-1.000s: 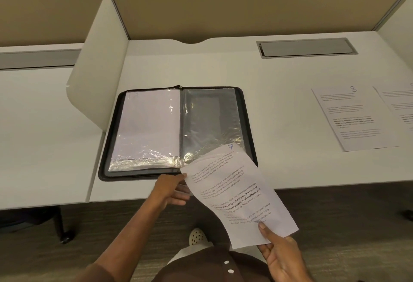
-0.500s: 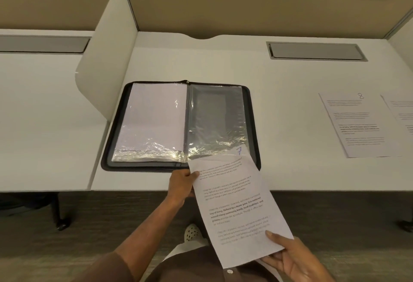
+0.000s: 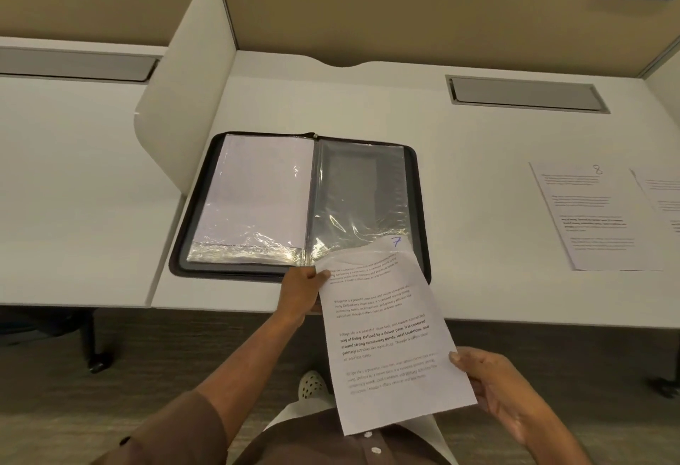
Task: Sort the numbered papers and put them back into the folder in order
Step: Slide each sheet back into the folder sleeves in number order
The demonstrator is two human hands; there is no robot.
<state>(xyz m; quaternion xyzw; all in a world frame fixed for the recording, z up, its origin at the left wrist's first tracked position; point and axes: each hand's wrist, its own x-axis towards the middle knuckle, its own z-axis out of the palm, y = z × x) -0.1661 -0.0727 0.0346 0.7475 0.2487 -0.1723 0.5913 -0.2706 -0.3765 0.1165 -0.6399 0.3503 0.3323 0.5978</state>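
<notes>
At the folder's (image 3: 300, 206) right sleeve, both hands, left (image 3: 300, 289) and right (image 3: 489, 380), pinch sheet 7 (image 3: 390, 335), not yet inserted; sheet 8 (image 3: 592, 214) waits on the surface (image 3: 478, 188).

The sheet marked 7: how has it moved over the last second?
Sheet 7 has slid forward, its top edge now entering the open mouth of the folder's empty right sleeve. The left hand moved with it, holding its upper left edge; the right hand still grips the lower right. Folder and sheet 8 stayed put.
</notes>
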